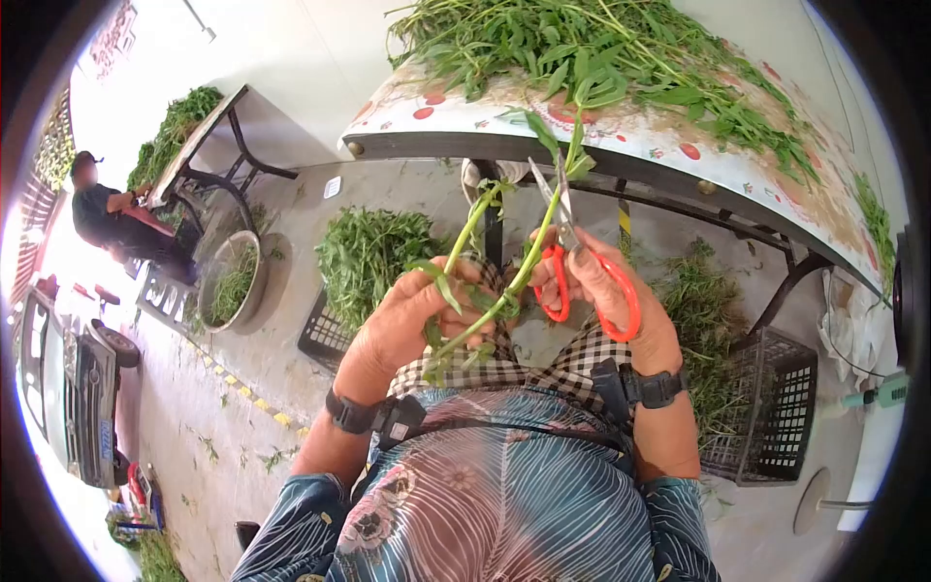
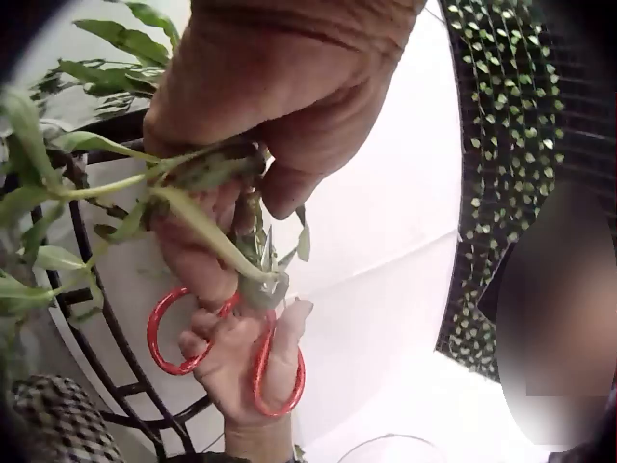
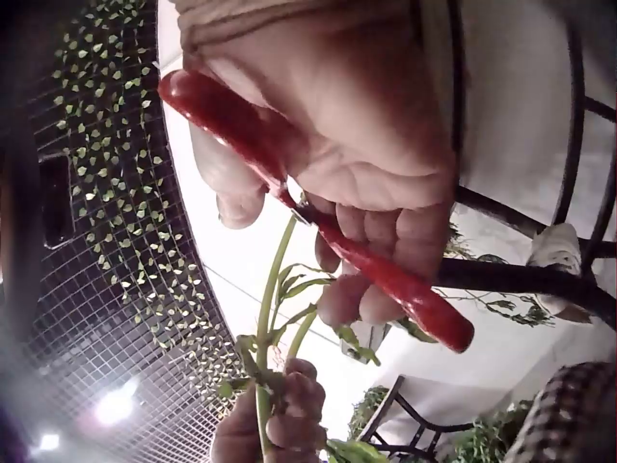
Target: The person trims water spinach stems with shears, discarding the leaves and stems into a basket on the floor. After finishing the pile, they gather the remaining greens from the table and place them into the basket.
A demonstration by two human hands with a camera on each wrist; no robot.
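Observation:
My left hand (image 1: 412,315) holds green leafy stems (image 1: 531,254), their upper ends pointing toward the table. Red-handled scissors (image 1: 628,308) are in my right hand (image 1: 645,325), with thumb and fingers through the handle loops. Their blades (image 1: 565,199) are spread apart and point upward beside the longer stem, overlapping it in the head view. From the left wrist, the leaves (image 2: 207,174) show under the curled fingers, with the scissors (image 2: 260,371) beyond. In the right wrist view the stem (image 3: 270,299) runs from the left hand (image 3: 294,420) up to the scissors' pivot.
A table (image 1: 407,112) ahead carries a large heap of cut greens (image 1: 543,44). Crates stand on either side: one full of greens (image 1: 373,257), and a black one (image 1: 776,407) at right. A basin (image 1: 233,281), another person (image 1: 112,209) and a parked vehicle (image 1: 73,388) are at left.

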